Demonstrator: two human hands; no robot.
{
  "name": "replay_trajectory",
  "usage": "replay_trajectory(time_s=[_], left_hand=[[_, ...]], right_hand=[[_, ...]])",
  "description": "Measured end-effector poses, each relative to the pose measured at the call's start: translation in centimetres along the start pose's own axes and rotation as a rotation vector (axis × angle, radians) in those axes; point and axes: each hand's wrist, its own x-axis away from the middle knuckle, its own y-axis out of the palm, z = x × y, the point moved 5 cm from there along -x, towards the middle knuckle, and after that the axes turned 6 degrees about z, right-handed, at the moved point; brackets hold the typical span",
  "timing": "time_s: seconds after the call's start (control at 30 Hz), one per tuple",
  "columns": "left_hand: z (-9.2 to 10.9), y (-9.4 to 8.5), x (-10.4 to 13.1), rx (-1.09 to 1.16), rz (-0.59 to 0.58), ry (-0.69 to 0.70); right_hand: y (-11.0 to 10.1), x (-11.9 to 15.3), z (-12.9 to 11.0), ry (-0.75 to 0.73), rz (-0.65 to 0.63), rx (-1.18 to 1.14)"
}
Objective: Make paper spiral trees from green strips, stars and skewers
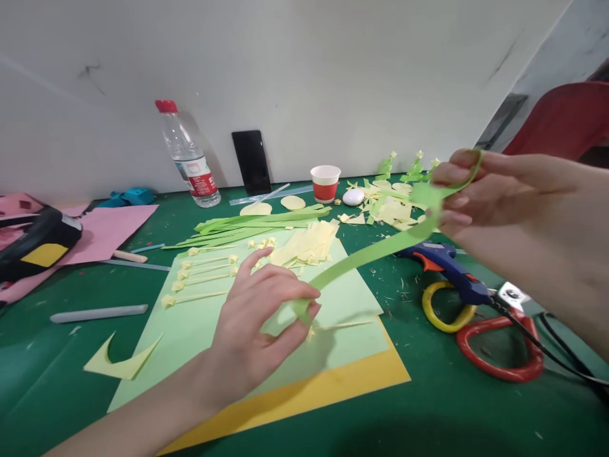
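A long light-green paper strip (371, 254) stretches between my two hands above the table. Its lower end is pinched between the thumb and index finger of my left hand (269, 311), over the pale green sheet (280, 355). Higher up on the right, my right hand (480, 190) grips the other end, which curls around the fingers. Beneath my left hand lies a small pale yellow flower on a thin stem (345, 325). Several similar stems (204, 278) rest in rows left of my left hand, near a pile of pale yellow strips (309, 244).
Green strips (257, 223), a red-and-white cup (326, 184), a bottle (193, 165) and a phone (252, 162) are at the back. A blue glue gun (450, 266) and scissors (504, 362) lie right, paper scraps (392, 209) behind them. Pink paper (107, 228) is left.
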Motion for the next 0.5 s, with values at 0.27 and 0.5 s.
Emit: replay_trajectory(time_s=[0.27, 0.5], left_hand=[[0.7, 0.6, 0.9, 0.042, -0.098, 0.248], [-0.3, 3.3, 1.9, -0.02, -0.404, 0.132]], right_hand=[[-0.7, -0.5, -2.2, -0.246, 0.064, 0.077], [0.1, -1.0, -0.8, -0.212, -0.055, 0.187]])
